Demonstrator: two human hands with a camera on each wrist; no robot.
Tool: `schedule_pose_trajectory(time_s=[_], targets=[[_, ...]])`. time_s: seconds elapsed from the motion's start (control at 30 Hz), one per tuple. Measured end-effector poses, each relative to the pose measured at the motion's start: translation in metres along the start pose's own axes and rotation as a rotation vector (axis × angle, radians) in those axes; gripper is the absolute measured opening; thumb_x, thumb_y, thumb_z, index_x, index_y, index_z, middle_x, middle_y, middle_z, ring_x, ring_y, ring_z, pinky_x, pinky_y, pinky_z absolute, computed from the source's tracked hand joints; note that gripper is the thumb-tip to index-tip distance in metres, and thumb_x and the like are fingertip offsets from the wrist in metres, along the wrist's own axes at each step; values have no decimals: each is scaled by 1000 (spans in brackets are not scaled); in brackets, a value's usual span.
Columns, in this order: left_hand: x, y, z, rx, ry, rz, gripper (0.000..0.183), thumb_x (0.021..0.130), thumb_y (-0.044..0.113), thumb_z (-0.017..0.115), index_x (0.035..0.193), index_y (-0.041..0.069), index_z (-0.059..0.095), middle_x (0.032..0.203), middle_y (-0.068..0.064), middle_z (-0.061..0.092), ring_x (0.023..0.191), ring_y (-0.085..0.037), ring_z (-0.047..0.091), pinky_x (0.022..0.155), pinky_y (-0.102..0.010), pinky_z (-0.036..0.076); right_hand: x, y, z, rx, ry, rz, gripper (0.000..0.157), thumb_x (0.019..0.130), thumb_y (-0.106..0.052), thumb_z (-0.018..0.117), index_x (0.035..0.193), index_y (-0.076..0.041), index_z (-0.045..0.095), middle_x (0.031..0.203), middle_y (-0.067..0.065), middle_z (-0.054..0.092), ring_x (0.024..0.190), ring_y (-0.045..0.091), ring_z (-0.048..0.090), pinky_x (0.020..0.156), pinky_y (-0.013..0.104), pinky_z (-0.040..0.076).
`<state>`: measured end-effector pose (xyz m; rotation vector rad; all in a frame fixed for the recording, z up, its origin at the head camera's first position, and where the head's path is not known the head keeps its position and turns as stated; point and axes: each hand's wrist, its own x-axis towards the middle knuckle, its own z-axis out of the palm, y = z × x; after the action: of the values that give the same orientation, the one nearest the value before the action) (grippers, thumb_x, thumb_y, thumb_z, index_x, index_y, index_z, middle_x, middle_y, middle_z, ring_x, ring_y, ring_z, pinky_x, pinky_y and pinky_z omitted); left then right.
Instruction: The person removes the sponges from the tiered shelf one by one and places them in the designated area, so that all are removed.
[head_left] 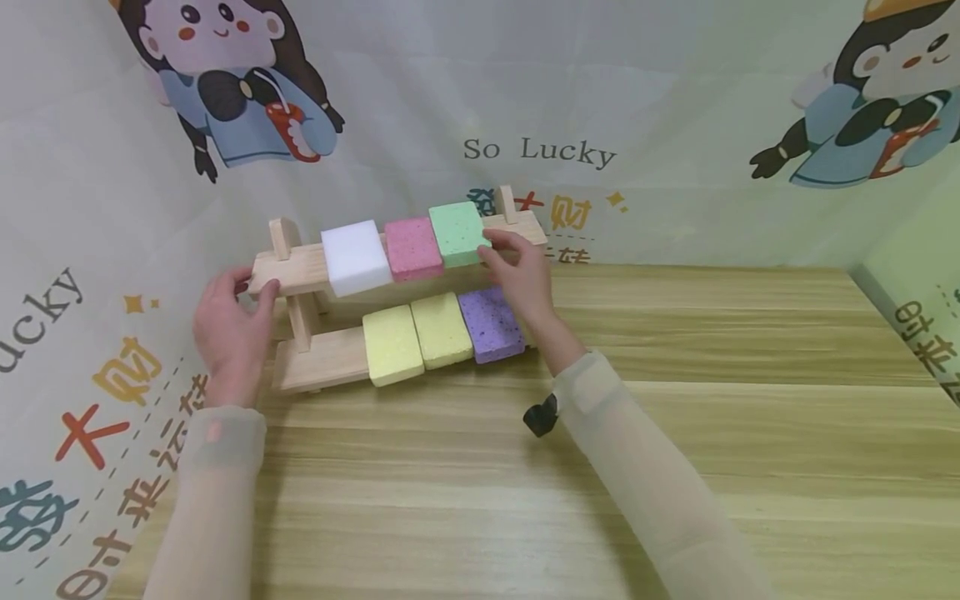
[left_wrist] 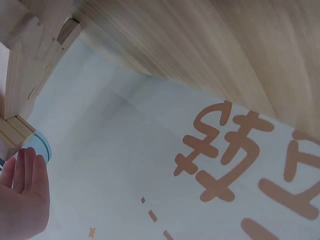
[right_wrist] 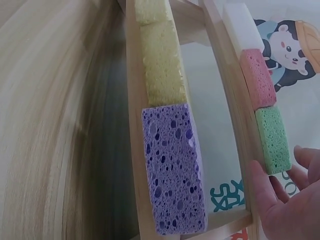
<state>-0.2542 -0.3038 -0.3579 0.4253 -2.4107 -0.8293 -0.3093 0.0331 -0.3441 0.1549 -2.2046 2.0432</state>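
A two-tier wooden rack (head_left: 322, 358) stands near the back wall with sponges on both shelves. My left hand (head_left: 232, 329) grips the left end of the upper shelf, thumb at its front edge and fingers at the far side. At the right end of the upper row, my right hand (head_left: 521, 271) holds the green sponge (head_left: 457, 233) by its end, thumb and fingers on either side. Left of it sit a pink sponge (head_left: 414, 248) and a white sponge (head_left: 356, 257). The lower shelf bears two yellow sponges (head_left: 393, 344) and a purple sponge (right_wrist: 175, 170) with large pores.
Upright wooden pegs (head_left: 280, 239) rise near both ends of the upper shelf. A printed cloth (head_left: 420, 100) hangs behind and to the left. The wood-grain table (head_left: 712, 350) extends to the right and front. A small black object (head_left: 540, 417) is by the right cuff.
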Motion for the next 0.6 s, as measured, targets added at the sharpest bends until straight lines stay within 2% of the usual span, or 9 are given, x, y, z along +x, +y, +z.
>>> schedule_pose_trajectory(time_s=[0.1,0.23,0.4,0.6], targets=[[0,0,0,-35,4,-29,49,97,41,62,134,8,59,135,-15,64,123,-34,58,108,-46,46,1,-1,2,29,19,18,30,97,-13,66,126,-5,65,125,14,67,103,29,70,82,27,62],[1,-1,-1,-85,-7,-69,52,96,42,65,136,9,59,138,-12,63,125,-31,60,108,-41,49,3,-2,3,73,35,27,28,97,-10,65,123,-2,65,121,18,68,103,32,70,88,36,61],[3,-3,0,-133,-21,-118,54,94,43,66,137,11,60,140,-9,63,127,-26,61,109,-36,50,3,-2,2,121,60,53,26,97,-8,64,121,-1,65,121,18,67,100,24,69,92,39,60],[4,-4,2,-169,-1,-170,52,92,45,69,133,12,65,134,-7,67,120,-23,64,104,-33,53,3,-1,0,155,77,75,24,97,-7,64,120,-1,65,121,15,65,98,17,66,95,40,58]])
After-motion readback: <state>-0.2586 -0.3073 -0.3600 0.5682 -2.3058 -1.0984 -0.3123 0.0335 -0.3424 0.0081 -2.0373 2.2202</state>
